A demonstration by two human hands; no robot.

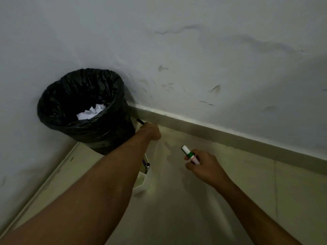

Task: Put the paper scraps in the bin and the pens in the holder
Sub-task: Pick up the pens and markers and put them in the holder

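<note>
Curling its grip round a dark pen just beside the black-lined bin, a person's left hand stretches toward the wall. Crumpled paper scraps lie inside the bin. The right hand pinches a green-and-white marker in its grip above the floor, near a white holder carrying at least 2 pens.

Glossy plastic bin liner, crumpled paper scraps
</note>
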